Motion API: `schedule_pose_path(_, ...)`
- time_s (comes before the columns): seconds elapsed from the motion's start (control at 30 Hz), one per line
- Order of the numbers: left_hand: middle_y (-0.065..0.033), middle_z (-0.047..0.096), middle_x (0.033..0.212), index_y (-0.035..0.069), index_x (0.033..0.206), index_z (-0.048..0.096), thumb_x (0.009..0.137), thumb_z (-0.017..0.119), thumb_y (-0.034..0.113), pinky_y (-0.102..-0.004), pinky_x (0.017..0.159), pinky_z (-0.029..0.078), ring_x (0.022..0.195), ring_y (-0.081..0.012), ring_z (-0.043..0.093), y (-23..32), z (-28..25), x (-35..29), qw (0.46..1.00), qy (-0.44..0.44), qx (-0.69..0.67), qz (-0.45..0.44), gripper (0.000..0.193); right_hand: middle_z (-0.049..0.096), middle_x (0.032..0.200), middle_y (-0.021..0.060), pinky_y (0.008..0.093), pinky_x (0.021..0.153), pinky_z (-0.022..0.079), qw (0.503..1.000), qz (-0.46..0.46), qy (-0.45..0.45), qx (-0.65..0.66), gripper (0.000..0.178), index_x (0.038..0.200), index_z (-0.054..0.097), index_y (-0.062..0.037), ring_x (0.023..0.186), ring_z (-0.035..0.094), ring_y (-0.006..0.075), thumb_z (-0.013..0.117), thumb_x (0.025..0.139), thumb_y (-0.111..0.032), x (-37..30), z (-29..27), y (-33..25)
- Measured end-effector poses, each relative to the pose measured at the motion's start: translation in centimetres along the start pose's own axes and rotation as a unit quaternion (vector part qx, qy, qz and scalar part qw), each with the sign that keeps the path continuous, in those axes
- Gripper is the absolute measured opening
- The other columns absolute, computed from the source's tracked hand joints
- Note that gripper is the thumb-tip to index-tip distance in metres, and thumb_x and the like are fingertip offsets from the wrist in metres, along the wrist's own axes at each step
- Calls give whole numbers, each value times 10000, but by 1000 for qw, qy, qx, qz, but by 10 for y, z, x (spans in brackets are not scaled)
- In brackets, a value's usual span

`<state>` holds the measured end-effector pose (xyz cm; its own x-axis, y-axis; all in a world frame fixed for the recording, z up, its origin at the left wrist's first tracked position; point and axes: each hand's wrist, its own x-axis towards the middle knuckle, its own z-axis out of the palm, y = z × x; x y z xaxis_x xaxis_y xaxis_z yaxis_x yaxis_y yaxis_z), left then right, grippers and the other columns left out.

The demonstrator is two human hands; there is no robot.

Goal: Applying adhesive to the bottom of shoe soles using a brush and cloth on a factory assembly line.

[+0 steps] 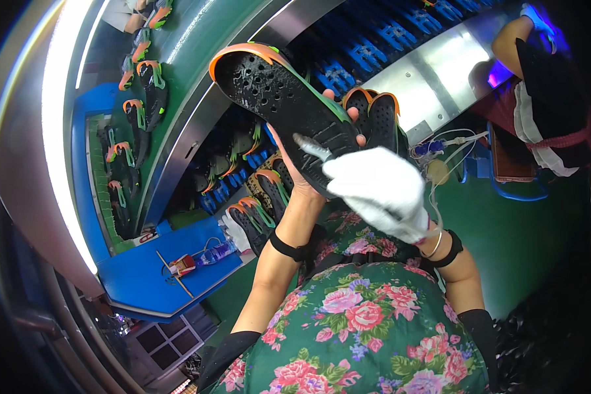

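Observation:
My bare left hand (297,175) is wrapped round a black shoe sole (272,98), its fingertips showing along the sole's right edge. The sole is pierced with round holes at its far end and has an orange and green rim; its face is turned up toward me and looks wet in places. In a white knitted glove, my right hand (382,187) is closed on a small brush (314,148). The brush tip lies over the sole's middle and seems to touch it. Most of the brush handle is hidden by the glove.
More soles (381,118) stand just beyond my right hand. Others (249,217) are at the left by a blue table (144,279) bearing a plastic bottle (218,252). Soles ride a green conveyor (194,39). A co-worker's arm (512,49) is at the far right.

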<state>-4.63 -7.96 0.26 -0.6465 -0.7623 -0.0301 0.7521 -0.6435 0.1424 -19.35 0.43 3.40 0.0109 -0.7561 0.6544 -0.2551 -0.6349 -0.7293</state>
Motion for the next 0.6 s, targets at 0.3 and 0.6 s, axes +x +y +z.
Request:
schedule_pose_path(0.3,-261,590,1296,56,1486,397,836,450,842,-565,885,534,1127,-403,607,10,-6,0,1000,-5,26,6,1022,757,1003,87,352,781,583,998,14,-42,49,232,986,770,-78,904,719,255,778,761,-22,0,-9,7)
schedule_pose_path(0.6,-226,516,1401,-15,1518,304,817,522,817,-587,939,517,1195,-441,567,17,-9,-6,999,-34,38,2,1110,759,999,85,349,780,580,992,56,-69,91,189,933,767,-78,904,728,243,778,756,-13,-4,-10,11)
